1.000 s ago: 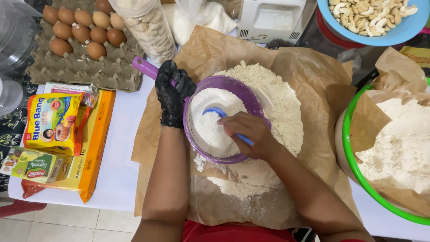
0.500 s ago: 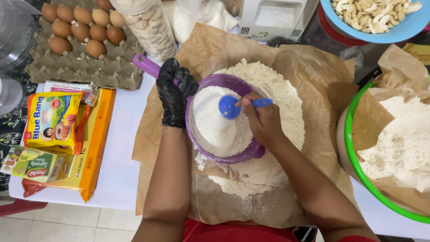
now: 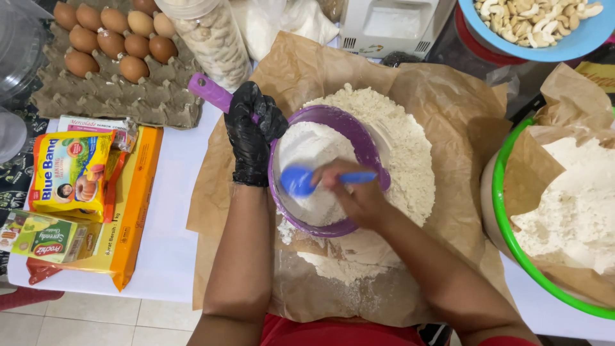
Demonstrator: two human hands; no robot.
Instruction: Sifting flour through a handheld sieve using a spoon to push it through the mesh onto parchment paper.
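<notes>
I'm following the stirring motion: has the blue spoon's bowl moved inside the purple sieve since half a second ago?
Yes. The blue plastic spoon has swung down and left, toward the purple round sieve's near-left rim, beside the black-gloved left hand.

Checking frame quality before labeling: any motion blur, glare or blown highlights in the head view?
Head view: right hand and blue spoon are smeared by motion blur; gloved left hand on the purple sieve is sharp. Glossy highlights show on the glove. Flour in the sieve and in the green-rimmed bowl runs near white with little texture. Light is soft and even, with only faint shadows.
</notes>
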